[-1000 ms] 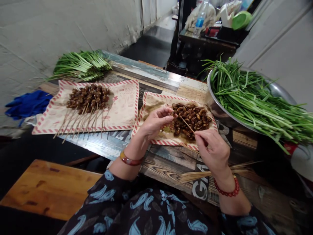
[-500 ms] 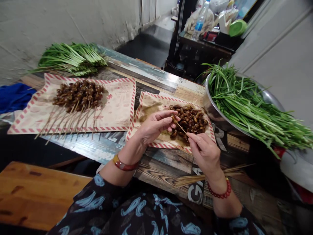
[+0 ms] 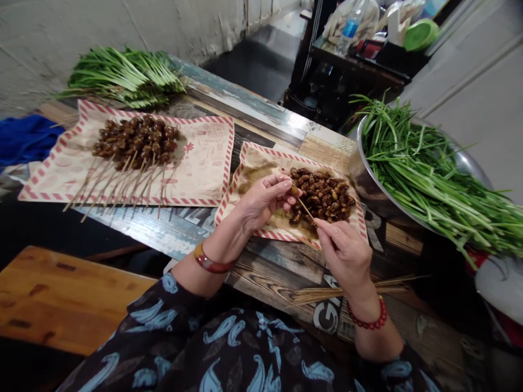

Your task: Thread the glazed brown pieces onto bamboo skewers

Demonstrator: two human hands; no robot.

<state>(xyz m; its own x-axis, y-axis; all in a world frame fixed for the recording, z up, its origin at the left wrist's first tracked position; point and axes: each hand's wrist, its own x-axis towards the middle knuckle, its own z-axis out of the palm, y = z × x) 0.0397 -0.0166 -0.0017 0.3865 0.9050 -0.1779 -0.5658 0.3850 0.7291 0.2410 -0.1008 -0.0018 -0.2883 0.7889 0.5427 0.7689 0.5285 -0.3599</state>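
My left hand (image 3: 267, 200) pinches a small brown pupa (image 3: 295, 190) between thumb and fingers, above the right sheet of paper. My right hand (image 3: 346, 251) grips a thin bamboo skewer (image 3: 306, 209), whose far end meets the pupa; how deep it goes in is hidden by the fingers. Just beyond my hands a heap of glossy brown pupae (image 3: 327, 197) lies on the red-striped paper (image 3: 253, 158). Loose bamboo skewers (image 3: 312, 295) rest on the table under my right wrist.
Loaded skewers (image 3: 137, 140) lie on another striped sheet (image 3: 208, 163) at left, sticks toward me. Behind it is a bunch of green chives (image 3: 126, 76). A metal bowl (image 3: 362, 158) of long greens stands at right. A blue cloth (image 3: 26, 140) and wooden stool (image 3: 73, 299) are at left.
The whole view has shifted slightly, so the table's things sit a little higher and further right. My hands keep their hold on the pupa and skewer, with a slight shift in the left fingers.
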